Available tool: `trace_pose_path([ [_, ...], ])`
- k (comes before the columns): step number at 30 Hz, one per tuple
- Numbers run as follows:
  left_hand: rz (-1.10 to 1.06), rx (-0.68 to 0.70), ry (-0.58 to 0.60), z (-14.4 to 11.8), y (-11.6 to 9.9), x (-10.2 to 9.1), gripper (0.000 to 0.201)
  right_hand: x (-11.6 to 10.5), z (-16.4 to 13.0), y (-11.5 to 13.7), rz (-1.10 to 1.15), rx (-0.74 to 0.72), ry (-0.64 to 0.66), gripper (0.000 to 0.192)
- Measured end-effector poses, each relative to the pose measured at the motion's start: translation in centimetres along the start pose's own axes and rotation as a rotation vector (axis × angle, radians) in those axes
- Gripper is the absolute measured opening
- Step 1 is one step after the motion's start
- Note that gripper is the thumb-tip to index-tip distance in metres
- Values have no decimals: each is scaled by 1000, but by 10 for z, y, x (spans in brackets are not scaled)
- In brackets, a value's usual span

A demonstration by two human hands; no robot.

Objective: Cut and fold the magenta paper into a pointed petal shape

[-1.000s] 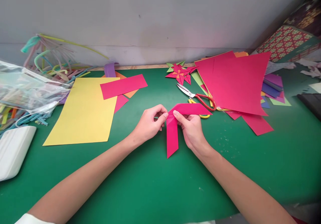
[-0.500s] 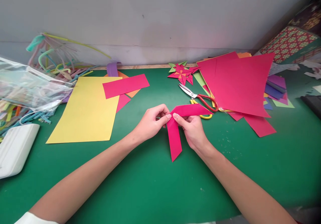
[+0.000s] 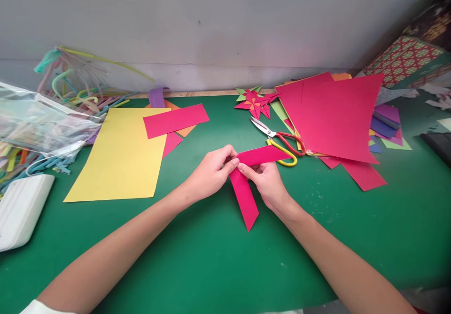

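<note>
Both hands meet at the bend of a folded red paper strip point(image 3: 245, 200), held above the table. One arm of the strip points right and the other hangs down toward me; both ends are cut slanted. My left hand point(image 3: 215, 169) pinches the left corner between thumb and fingers. With the thumb on top and fingers beneath, my right hand point(image 3: 267, 181) grips the strip just right of that corner. Scissors point(image 3: 282, 140) with red and yellow handles lie just beyond my right hand, their blades pointing away to the left. The strip's right end reaches over the yellow handle.
A yellow sheet point(image 3: 120, 159) lies left, partly under a red paper rectangle point(image 3: 176, 120). Folded paper stars point(image 3: 255, 103) sit at the back. Red sheets point(image 3: 334, 121) are piled right. Pipe cleaners point(image 3: 66, 88), a plastic bag point(image 3: 42, 117) and a white case point(image 3: 24, 210) stand left.
The strip's lower arm has swung out to the right at its tip, and its upper arm has shifted slightly left, showing more of the yellow scissor handle. Both hands keep their pinch.
</note>
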State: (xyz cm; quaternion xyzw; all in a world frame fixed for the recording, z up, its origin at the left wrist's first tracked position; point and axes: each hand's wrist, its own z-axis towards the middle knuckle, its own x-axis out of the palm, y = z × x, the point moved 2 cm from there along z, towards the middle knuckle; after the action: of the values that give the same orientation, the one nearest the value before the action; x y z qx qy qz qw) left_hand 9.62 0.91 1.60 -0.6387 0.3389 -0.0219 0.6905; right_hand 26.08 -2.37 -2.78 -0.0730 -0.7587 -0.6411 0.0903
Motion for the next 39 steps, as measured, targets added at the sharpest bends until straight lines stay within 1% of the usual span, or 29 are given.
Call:
trace_pose_path([
  [4,-70,-14,-44,0,-1,-2,22,0,0,3,-10,-30,-5,31],
  [7,-104,-11,-18,1,-1,-4,22,0,-2,5,-31,-49,-3,28],
  [10,-90,5,-9,2,-3,-7,22,0,-4,6,-65,-46,20,25],
  [17,-14,122,-122,-4,-13,-10,16,0,-5,15,-103,-82,64,21],
  [21,-79,79,-143,-4,-12,-9,19,0,-4,15,-91,-46,88,24],
  [25,-131,-5,-69,1,-5,-7,20,0,-3,10,-38,60,70,31],
  [27,-112,1,-52,3,-3,-6,19,0,-2,8,-12,103,56,34],
  [29,-81,30,-87,3,-2,-6,19,2,0,8,9,108,55,35],
  [31,-53,54,-154,2,-1,-5,19,3,2,8,15,89,56,36],
  [33,-46,58,-190,1,0,-4,19,3,3,8,10,73,46,37],
  [35,-50,34,-170,1,1,-3,20,2,3,7,-1,77,29,37],
  [39,11,-42,-38,1,2,-2,31,-2,2,5,-5,97,13,35],
])
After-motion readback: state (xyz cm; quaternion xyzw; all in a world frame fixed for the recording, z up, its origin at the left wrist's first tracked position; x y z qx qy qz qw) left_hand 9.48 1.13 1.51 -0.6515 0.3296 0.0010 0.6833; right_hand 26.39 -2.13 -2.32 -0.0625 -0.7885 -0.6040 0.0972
